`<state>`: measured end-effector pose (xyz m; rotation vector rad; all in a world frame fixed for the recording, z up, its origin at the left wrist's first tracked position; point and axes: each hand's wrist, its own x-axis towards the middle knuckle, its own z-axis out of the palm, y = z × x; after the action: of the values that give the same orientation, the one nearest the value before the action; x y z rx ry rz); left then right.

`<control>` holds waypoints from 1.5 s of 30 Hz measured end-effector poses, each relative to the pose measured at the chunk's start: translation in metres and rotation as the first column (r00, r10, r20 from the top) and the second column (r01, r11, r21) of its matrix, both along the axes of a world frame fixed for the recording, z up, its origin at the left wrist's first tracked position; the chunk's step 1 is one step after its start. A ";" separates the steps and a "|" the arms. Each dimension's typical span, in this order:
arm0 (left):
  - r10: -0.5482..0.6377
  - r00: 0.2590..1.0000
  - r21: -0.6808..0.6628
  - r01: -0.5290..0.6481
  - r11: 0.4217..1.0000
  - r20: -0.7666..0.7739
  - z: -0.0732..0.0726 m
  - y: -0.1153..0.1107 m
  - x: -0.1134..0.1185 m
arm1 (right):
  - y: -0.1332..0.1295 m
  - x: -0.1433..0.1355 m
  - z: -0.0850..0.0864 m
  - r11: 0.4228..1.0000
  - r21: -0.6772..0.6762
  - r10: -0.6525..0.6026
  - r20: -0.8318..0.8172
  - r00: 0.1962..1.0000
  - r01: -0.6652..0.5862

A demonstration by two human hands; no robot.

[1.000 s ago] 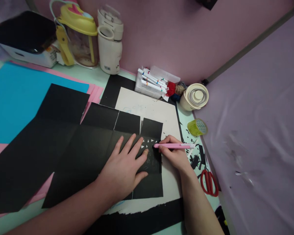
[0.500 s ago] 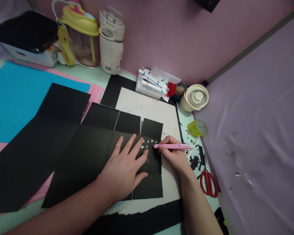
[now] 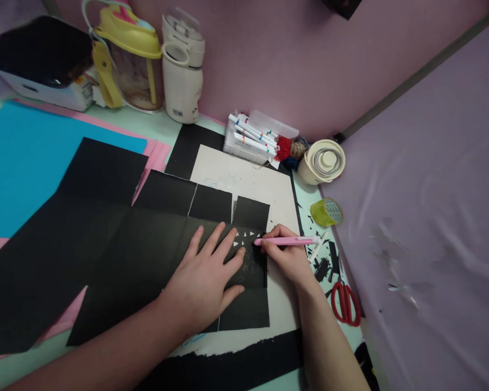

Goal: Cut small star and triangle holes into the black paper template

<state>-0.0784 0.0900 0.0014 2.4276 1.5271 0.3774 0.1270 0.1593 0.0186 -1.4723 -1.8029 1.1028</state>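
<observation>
My left hand (image 3: pixel 206 277) lies flat with fingers spread on a sheet of black card (image 3: pixel 155 239), pressing it down near its right end. Small white triangular cut-outs (image 3: pixel 245 234) and faint drawn marks show in the card just past my fingertips. In my right hand (image 3: pixel 287 255) is a slim pink pen-shaped craft knife (image 3: pixel 283 241), pinched between thumb and fingers. Its front end points left at the card beside the triangles; the blade itself is too small to make out. Beneath the card lies a pale board (image 3: pixel 244 176).
Red-handled scissors (image 3: pixel 345 304) and black paper scraps (image 3: pixel 323 267) lie right of my right hand. A roll of yellow-green tape (image 3: pixel 326 212), a cream lidded pot (image 3: pixel 323 162) and a box of markers (image 3: pixel 252 138) stand beyond. At the back are a white bottle (image 3: pixel 182 76) and a yellow-lidded jug (image 3: pixel 132 60).
The whole view has shifted very slightly. My left hand stays put on the card, and the knife's front end remains in nearly the same spot beside the triangles.
</observation>
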 end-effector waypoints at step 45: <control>0.017 0.999 -0.001 -0.017 1.000 0.032 -0.002 0.000 0.000 | 0.001 0.002 -0.003 1.000 0.028 0.000 -0.031 1.000 0.000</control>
<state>-0.0785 0.0903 -0.0010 2.3975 1.5352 0.4162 0.1289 0.1604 0.0156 -1.4311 -1.7898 1.0904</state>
